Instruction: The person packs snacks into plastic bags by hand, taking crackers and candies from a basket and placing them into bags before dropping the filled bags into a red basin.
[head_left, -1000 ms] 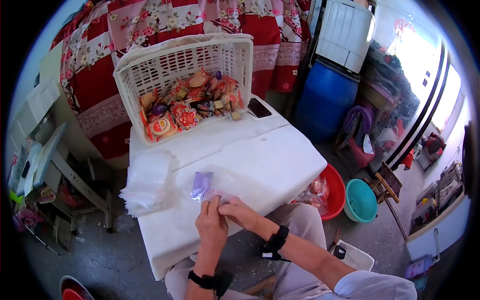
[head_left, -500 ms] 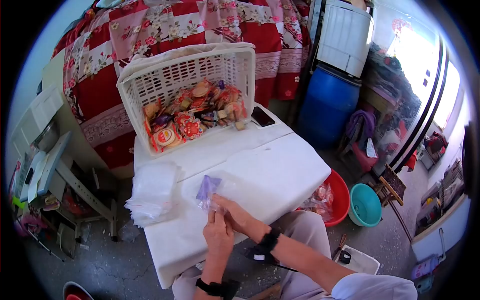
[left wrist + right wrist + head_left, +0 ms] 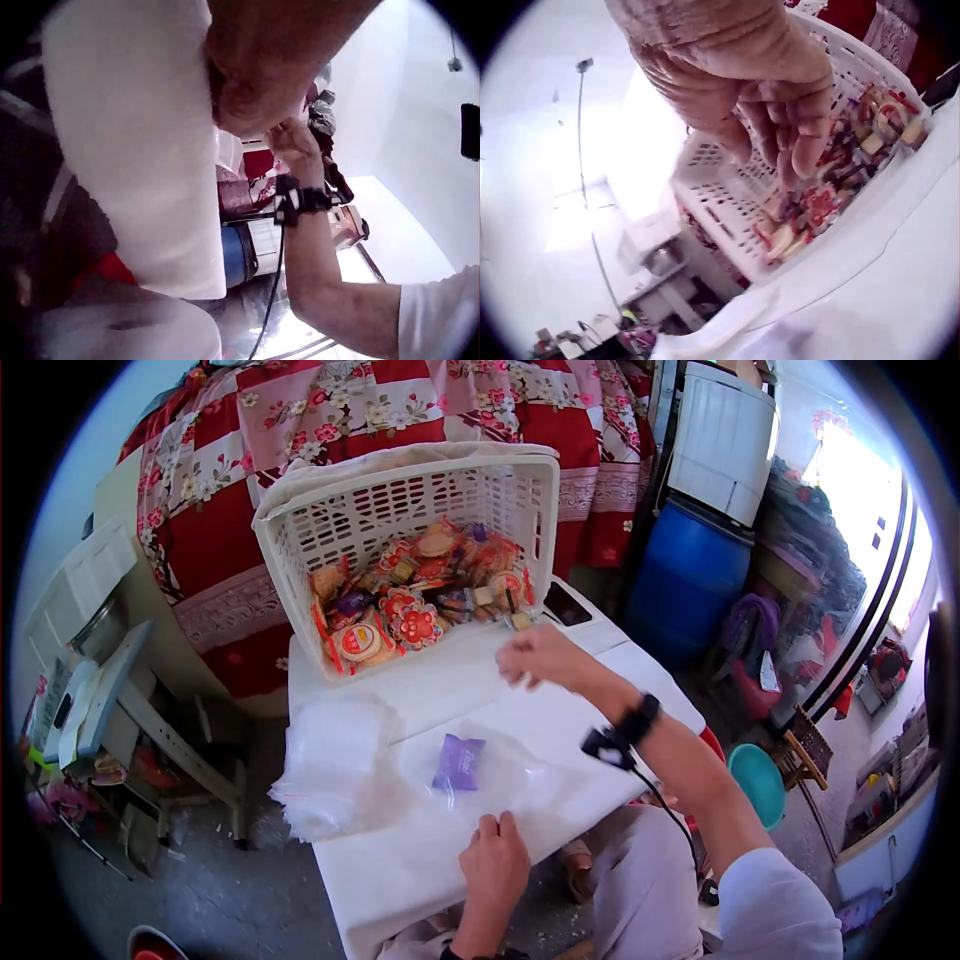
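Note:
In the head view a purple packet (image 3: 459, 762) lies in a clear plastic bag (image 3: 515, 768) on the white-covered table. My left hand (image 3: 495, 865) holds the bag's near edge with bent fingers; its thumb is hidden. Seen from the left wrist, that hand (image 3: 259, 94) is curled and its fingertips are out of sight. My right hand (image 3: 545, 660) hovers in front of the basket's right corner. In the right wrist view this hand (image 3: 735, 82) has loosely bent, empty fingers, with the white basket (image 3: 735, 251) of wrapped snacks (image 3: 821, 206) beyond.
Flat clear bags (image 3: 332, 760) are stacked at the table's left. A phone (image 3: 568, 603) lies right of the basket. Beyond the table's right side stand a blue barrel (image 3: 688, 575) and a teal basin (image 3: 757, 782). Floral cloth (image 3: 350, 410) hangs behind.
My right hand has let go of the bag and moved up and right toward the basket. My left hand stays at the bag's near edge. The purple packet now lies flatter on the table.

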### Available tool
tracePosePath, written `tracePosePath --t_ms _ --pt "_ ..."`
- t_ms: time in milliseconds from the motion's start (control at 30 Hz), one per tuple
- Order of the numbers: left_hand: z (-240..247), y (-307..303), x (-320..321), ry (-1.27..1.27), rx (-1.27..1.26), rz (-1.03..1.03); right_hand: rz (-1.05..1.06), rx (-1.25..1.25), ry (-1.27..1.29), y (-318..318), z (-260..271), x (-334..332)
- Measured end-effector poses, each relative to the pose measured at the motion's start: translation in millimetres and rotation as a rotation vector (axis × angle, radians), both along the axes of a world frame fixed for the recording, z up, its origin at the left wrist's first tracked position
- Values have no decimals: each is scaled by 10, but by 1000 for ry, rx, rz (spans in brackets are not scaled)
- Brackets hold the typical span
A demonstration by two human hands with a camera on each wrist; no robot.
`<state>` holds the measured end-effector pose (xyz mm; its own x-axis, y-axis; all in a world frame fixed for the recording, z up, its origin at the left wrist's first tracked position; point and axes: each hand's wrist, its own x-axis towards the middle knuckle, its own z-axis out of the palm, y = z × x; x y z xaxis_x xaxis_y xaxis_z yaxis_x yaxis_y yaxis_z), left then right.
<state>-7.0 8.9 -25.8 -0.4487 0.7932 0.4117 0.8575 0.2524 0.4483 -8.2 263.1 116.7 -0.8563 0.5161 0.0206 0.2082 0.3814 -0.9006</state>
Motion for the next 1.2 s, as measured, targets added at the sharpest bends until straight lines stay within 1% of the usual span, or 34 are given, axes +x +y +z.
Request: tracePosePath --t_ms 67,100,167,200,233,267,300,333,400,433,533,567,600,667,700,767,800,900,933,1000,1033,1067,1133,1167,1200 --pt "4 3 13 -8 -26 20 -121 257 -6 511 -168 -493" --pt "-3 -4 11 22 -9 11 -118 257 -2 740 -250 -721" --pt "-6 -6 19 80 -5 19 -276 870 12 1107 -401 -1124" --pt "-28 1 26 133 -3 23 -274 864 17 1193 -463 -1282" --pt "-68 21 24 189 18 47 -361 939 73 1263 -513 -1433" --pt "-93 31 27 196 11 51 -450 1011 130 1337 -553 -1566" --pt "-102 24 37 164 29 49 -471 1102 76 1529 -675 -1735" --pt "-96 19 43 132 46 47 -471 1091 83 1580 -667 -1824" --pt "-61 9 29 155 28 49 -391 1232 -182 1642 -679 -1983" --pt "-47 2 29 147 12 36 -379 1210 -259 1658 -700 -2040" --pt "-75 12 30 145 -7 29 -354 1246 -175 1672 -797 -2077" --pt "-97 20 34 149 10 37 -376 1185 -236 1763 -855 -2158" --pt "-111 15 39 150 27 43 -373 1180 -236 1676 -812 -2107" --pt "-100 19 46 157 26 47 -359 1270 -410 1422 -619 -1907" --pt "-87 30 48 167 30 51 -360 1276 -409 1440 -635 -1875" --pt "-73 37 45 160 32 59 -243 969 -490 1461 -661 -1783" --pt "-71 34 45 155 28 62 -245 973 -493 1414 -672 -1737" --pt "-74 34 49 132 44 59 -327 1065 -261 1220 -743 -1521" --pt "-89 37 41 130 50 51 -335 1070 -265 1153 -742 -1430" --pt "-90 37 38 113 87 51 -302 968 -221 1065 -728 -1243" --pt "-61 32 47 91 80 58 -153 979 -219 1101 -657 -1190" --pt "-44 25 43 83 84 47 -160 982 -231 1100 -646 -1065" --pt "-65 26 15 173 84 34 -134 688 -257 834 -444 -770" --pt "-82 30 18 143 77 41 -151 726 -146 827 -515 -639" --pt "-72 37 21 134 77 31 -157 725 -158 695 -438 -437"
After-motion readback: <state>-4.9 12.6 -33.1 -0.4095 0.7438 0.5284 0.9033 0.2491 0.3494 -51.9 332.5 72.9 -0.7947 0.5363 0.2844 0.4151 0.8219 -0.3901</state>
